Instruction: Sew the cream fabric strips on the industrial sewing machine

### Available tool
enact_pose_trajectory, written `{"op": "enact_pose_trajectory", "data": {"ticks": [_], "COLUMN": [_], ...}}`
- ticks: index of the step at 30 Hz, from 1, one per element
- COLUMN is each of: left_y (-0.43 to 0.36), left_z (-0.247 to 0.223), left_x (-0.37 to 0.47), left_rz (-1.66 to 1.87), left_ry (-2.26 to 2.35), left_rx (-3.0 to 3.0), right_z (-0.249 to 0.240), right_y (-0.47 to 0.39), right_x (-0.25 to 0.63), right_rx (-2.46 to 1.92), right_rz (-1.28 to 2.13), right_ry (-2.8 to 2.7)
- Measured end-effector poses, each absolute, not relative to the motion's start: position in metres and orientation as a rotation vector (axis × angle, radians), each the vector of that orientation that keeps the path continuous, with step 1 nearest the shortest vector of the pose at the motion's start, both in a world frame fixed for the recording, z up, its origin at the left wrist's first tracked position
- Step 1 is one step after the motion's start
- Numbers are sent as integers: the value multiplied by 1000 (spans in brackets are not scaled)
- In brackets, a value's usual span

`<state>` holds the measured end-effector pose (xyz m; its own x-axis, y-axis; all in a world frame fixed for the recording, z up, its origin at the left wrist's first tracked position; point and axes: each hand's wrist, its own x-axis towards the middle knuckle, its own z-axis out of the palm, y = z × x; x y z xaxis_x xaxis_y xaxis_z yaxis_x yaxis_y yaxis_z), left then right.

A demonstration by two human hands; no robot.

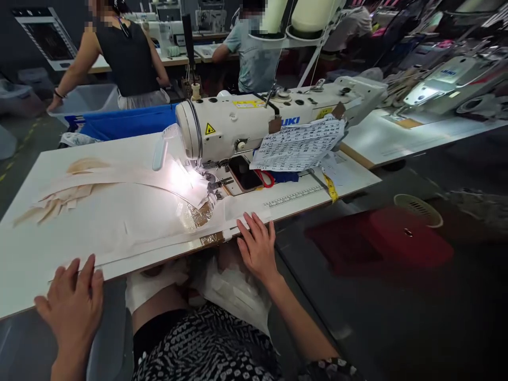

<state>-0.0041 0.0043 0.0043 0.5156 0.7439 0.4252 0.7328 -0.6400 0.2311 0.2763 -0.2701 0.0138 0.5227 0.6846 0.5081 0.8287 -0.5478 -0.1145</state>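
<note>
My left hand (71, 301) rests on the front edge of the white sewing table, fingers spread and nothing gripped. My right hand (257, 246) lies open, with its fingertips on a pale fabric strip (166, 241) that runs along the table's front edge. Between and beyond my hands stands a white sewing machine (224, 127), its lamp shining on the needle area. Long curved off-white fabric pieces (115, 174) reach from the left towards the needle. Whether they lie under the presser foot I cannot tell in the glare.
A dark phone (245, 173), red-handled scissors (265, 179) and a yellow tape measure (330, 188) lie right of the needle. A handwritten sheet (299, 145) hangs on the machine. A red stool (408, 235) stands at right. Two people (129, 58) work beyond a blue cloth (130, 123).
</note>
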Motion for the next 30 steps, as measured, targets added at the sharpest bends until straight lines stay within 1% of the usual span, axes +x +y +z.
{"op": "enact_pose_trajectory", "data": {"ticks": [8,15,22,30], "left_y": [3,-3,1,3], "left_z": [11,18,11,4], "left_x": [3,4,4,3], "left_rz": [752,736,815,833], "left_ry": [1394,1356,1332,1380], "left_rx": [2712,2712,2721,2689], "right_z": [20,20,19,9], "right_y": [-250,-248,-247,-248], "right_x": [293,295,302,305], "right_rx": [-2500,-2497,-2476,-2419], "right_rz": [-647,-650,-673,-771], "right_ry": [-1165,-1011,-924,-972]}}
